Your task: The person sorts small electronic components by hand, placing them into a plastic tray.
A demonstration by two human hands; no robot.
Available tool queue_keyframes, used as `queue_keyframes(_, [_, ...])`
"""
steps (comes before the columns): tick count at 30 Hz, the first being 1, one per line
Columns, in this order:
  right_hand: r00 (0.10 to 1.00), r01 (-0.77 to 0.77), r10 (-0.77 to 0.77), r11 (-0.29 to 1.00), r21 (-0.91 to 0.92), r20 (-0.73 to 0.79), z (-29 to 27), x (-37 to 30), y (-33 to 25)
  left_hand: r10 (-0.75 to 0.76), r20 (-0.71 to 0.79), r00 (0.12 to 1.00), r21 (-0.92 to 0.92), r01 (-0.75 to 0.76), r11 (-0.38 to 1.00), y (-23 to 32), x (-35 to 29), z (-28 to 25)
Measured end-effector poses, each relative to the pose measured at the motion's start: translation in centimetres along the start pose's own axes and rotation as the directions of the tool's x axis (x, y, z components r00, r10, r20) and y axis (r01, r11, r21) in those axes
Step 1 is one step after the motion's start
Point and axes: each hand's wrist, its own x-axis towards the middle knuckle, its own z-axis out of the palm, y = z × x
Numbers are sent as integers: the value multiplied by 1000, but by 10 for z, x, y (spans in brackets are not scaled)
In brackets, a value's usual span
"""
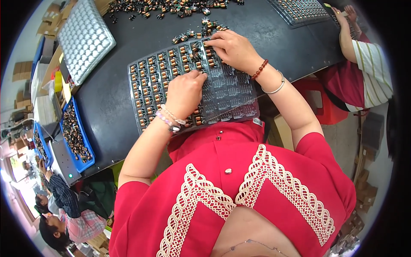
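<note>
At the far left, blue bins (76, 133) full of small dark parts sit along the edge of the dark surface (107, 103), and an empty clear blister tray (84, 37) lies tilted above them near the surface's left corner. In the middle, straight in front of the person, lies the compartment tray (188, 85): its left columns are filled with small copper-wound coil parts (150, 81), while the pockets toward its right and near edge are bare. The left hand (185, 92) rests on the middle of this tray, knuckles up, fingers curled down into the pockets; whether its grip holds a part cannot be told. Just right and farther away, the right hand (233, 49) lies on the tray's far right corner, fingertips pressed on parts there; its grip is likewise hidden. A loose heap of parts (171, 7) is strewn along the surface's far edge. At the far right, another person's hand (349, 15) works at a second clear tray (299, 10).
</note>
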Motion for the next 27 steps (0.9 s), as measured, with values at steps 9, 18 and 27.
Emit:
queue_keyframes(9, [994, -103, 104, 994, 32, -34, 7, 7, 4, 84, -138, 987, 165, -61, 984, 0, -5, 17])
queue_keyframes(18, [994, -112, 110, 984, 140, 23, -1, -8, 4, 117, -164, 979, 81, -105, 991, -49, 36, 14])
queue_keyframes(27, [999, 3, 7, 971, 240, -40, -18, -29, -9, -74, -135, 988, -292, 32, 956, -33, 33, 7])
